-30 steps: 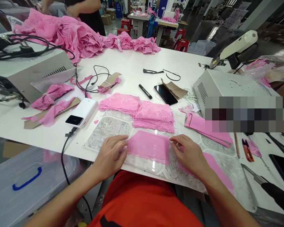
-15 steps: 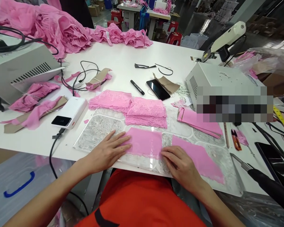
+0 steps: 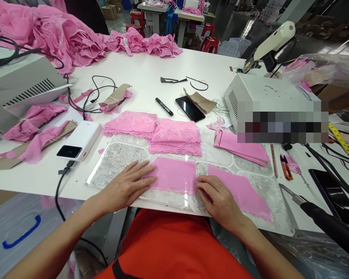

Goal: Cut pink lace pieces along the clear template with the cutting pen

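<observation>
Both hands lie flat and open on a pink lace piece point(image 3: 174, 175); left hand point(image 3: 128, 188) at its left edge, right hand point(image 3: 216, 197) at its right; clear template point(image 3: 116, 161) beneath on the tabletop point(image 3: 151, 73).

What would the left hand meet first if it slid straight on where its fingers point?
The flat pink lace piece: fingertips of the left hand rest on its left edge. Beyond it probably comes the folded lace stack, though depth is unclear.
</observation>
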Action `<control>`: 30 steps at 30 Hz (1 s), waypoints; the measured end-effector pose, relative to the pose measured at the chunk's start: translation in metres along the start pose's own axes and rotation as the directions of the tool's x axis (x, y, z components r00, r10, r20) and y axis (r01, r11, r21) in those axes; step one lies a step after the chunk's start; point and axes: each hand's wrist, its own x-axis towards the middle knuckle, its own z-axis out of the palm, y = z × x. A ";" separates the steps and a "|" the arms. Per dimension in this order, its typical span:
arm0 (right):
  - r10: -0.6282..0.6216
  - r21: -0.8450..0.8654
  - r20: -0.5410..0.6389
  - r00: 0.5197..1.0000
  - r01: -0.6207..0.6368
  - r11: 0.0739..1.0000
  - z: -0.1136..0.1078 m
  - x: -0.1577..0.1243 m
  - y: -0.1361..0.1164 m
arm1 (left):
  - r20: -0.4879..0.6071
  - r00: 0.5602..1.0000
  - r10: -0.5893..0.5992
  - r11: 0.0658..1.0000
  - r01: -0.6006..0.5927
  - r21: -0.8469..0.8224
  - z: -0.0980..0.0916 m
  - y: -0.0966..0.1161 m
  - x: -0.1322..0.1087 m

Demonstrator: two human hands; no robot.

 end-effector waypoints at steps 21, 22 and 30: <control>-0.061 -0.028 0.083 0.995 0.064 0.998 -0.003 -0.003 -0.007 | -0.039 0.998 0.041 0.999 -0.039 0.034 -0.002 -0.002 0.000; -0.057 -0.024 0.080 0.995 0.059 0.998 -0.002 -0.004 -0.007 | -0.046 0.998 0.045 0.998 -0.043 0.038 -0.002 -0.002 0.000; 0.116 -0.113 -0.167 0.979 -0.135 0.984 -0.036 -0.030 0.020 | -0.118 0.988 0.097 0.992 -0.087 0.091 -0.004 0.000 0.009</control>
